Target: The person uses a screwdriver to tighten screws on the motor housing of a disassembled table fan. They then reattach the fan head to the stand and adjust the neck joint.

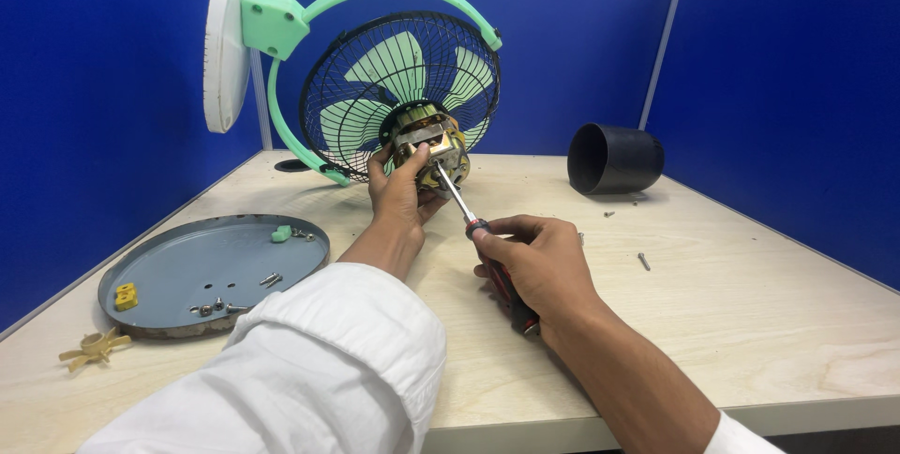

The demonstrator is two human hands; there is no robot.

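Right hand, closed around the handle of a screwdriver, points the shaft up and away so that the tip meets the exposed motor at the back of a fan. Left hand is clamped on the motor from below, thumb on its side, forearm in a white sleeve stretched forward. The fan lies tipped on the table, its black grille and green blades still in place, green bracket arching over it. Judged from the layout, disassembly is well advanced: the rear cover is off, a black cylinder lies apart to the right, and a grey tray at left holds several loose screws. One screw lies on the table. The motor remains attached.
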